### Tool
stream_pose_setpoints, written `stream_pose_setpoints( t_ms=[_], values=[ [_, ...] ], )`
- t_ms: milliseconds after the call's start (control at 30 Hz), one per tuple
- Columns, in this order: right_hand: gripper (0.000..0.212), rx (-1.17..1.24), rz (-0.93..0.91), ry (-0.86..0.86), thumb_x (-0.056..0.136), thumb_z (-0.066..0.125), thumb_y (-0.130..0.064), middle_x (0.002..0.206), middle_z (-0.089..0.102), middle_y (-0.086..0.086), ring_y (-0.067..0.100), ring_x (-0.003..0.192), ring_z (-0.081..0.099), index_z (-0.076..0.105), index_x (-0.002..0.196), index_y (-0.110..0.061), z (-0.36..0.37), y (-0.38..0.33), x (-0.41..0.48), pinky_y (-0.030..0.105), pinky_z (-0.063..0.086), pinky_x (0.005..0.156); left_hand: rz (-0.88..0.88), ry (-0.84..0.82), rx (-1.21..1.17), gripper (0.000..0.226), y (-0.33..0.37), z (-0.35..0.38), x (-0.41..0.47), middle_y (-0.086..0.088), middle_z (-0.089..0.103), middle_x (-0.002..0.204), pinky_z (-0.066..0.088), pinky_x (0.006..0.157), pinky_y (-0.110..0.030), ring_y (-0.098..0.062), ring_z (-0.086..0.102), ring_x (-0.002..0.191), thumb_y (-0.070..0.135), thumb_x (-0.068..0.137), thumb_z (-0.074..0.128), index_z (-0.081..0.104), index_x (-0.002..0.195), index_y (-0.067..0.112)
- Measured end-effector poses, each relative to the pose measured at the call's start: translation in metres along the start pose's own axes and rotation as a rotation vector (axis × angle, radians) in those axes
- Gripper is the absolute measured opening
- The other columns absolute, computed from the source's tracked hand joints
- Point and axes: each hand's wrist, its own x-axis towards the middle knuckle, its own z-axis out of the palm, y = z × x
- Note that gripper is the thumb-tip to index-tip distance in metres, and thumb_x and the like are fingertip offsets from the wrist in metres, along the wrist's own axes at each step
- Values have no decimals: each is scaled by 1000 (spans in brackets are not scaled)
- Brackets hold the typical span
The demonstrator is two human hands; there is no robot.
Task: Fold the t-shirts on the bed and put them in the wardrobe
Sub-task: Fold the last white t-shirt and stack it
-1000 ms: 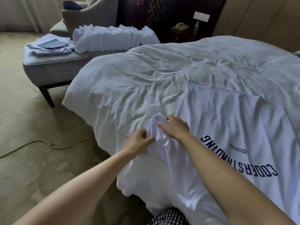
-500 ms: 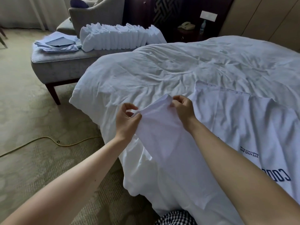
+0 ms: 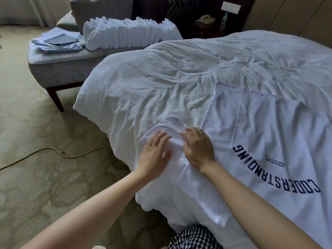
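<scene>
Half a second back both hands had the sleeve [image 3: 170, 126] pinched up in the air; now it's back down on the bed [image 3: 179, 78], crumpled. The left hand [image 3: 155, 153] lies flat on it with straight fingers. The right hand [image 3: 197, 148] presses palm-down just beside it, fingers a bit bent, nothing pinched that I can see. Progress-wise I'd say it's early for this one. The t-shirt [image 3: 269, 141] is spread print-up across the near right of the bed with no fold made yet, only the sleeve being smoothed, and folding plus the trip to the wardrobe is all still ahead. Count: one t-shirt on the bed, two hands on it. On the grey table [image 3: 62, 69] at far left there's one row of folded white pieces [image 3: 129, 33] — well over ten, too tightly packed to count — plus one flat bluish pile [image 3: 55, 42].
</scene>
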Motion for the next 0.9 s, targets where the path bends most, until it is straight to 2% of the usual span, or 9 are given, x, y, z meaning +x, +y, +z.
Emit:
stream_pose_setpoints(
  t_ms=[133, 200, 267, 300, 367, 433, 500, 633, 900],
  values=[
    [43, -73, 70, -37, 82, 40, -27, 117, 62, 10, 29, 104, 58, 68, 113, -16, 2, 6, -22, 40, 48, 89, -19, -318, 165, 91, -1, 14, -5, 10, -27, 156, -21, 116, -28, -10, -30, 144, 76, 87, 31, -11, 154, 30],
    [58, -76, 82, -162, 84, 30, -36, 129, 58, 11, 30, 118, 55, 62, 127, -14, -1, 6, -30, 42, 41, 103, -30, -379, 191, 99, -1, 11, -2, 11, -31, 154, -23, 114, -27, -10, -33, 141, 81, 81, 32, -17, 152, 32],
    [72, -86, 89, -346, 87, 16, -47, 155, 34, 8, 24, 144, 29, 36, 149, -18, -7, 4, -38, 39, 13, 120, -49, -426, 205, 104, -1, 7, 2, 10, -30, 156, -21, 115, -28, -11, -32, 142, 82, 80, 38, -17, 152, 32],
    [70, -77, 106, -412, 91, 16, -50, 162, 16, 4, 19, 150, 12, 22, 155, -22, -9, 5, -42, 36, -1, 121, -60, -444, 217, 105, 1, 4, 4, 8, -28, 157, -19, 116, -29, -12, -30, 143, 82, 80, 40, -17, 152, 31],
    [64, -65, 119, -472, 99, 30, -47, 164, -4, -1, 13, 150, -5, 8, 156, -28, -17, 8, -51, 32, -10, 119, -78, -468, 268, 107, 9, 0, 6, 5, -22, 160, -11, 120, -33, -15, -22, 147, 80, 79, 44, -13, 154, 30],
    [65, -48, 104, -510, 100, 39, -43, 164, -3, -1, 13, 150, -4, 10, 156, -27, -32, 7, -64, 32, -6, 120, -112, -482, 322, 107, 21, -5, 8, 1, -17, 162, -4, 122, -39, -20, -15, 150, 76, 81, 49, -8, 156, 26],
    [60, 1, 104, -523, 99, 44, -37, 163, 11, -1, 15, 150, 9, 23, 154, -25, -53, 7, -79, 30, 6, 120, -147, -485, 331, 102, 37, -10, 8, -6, -8, 164, 3, 122, -41, -24, -7, 151, 66, 84, 56, 1, 157, 21],
    [46, 49, 202, -402, 99, 47, -27, 153, 37, -6, 14, 140, 33, 44, 144, -24, -102, 22, -116, 29, 30, 110, -30, -432, 251, 64, 85, -14, -4, -6, 28, 156, 28, 111, -35, -26, 27, 143, 37, 88, 60, 36, 145, 20],
    [34, -49, 358, -239, 94, 52, -17, 136, 56, -4, 17, 126, 49, 61, 128, -19, -197, 85, -220, 29, 41, 100, 270, -513, 98, 38, 206, 22, -42, 6, 44, 146, 42, 98, -33, -18, 47, 128, 38, 96, 53, 53, 134, 29]
  ],
)
